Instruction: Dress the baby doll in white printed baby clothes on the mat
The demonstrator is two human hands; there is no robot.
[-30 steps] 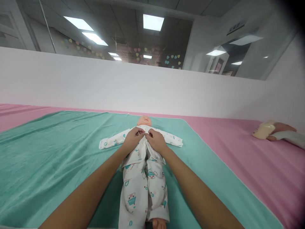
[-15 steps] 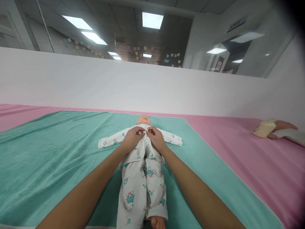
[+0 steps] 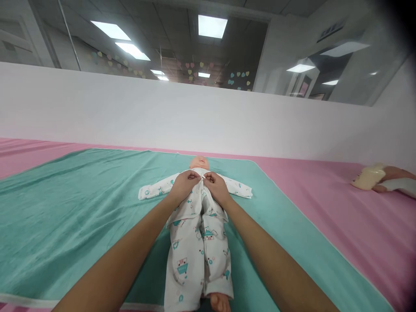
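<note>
A baby doll (image 3: pixel 199 162) lies on its back, its head away from me and its arms spread sideways. It wears a white printed long-sleeved top (image 3: pixel 191 206) and matching trousers (image 3: pixel 185 260); one bare foot (image 3: pixel 220 302) shows at the bottom. Over the doll's chest, my left hand (image 3: pixel 186 185) pinches one front edge of the top. My right hand (image 3: pixel 216 186) pinches the opposite edge close beside it, so the fingertips of both hands nearly meet at the front opening. Whatever fastener lies between the fingers is too small to make out.
Under the doll a green blanket (image 3: pixel 97 208) is spread over a pink sheet (image 3: pixel 325 190). At the far right lies another doll (image 3: pixel 398 173), partly cut off, beside a pale yellow object (image 3: pixel 368 177). A white wall (image 3: pixel 162 117) with windows above stands behind.
The view has shifted slightly, so everything sits a little further right. Both hands stay at the doll's chest, and their fingertips have moved slightly on the top's front edges.
</note>
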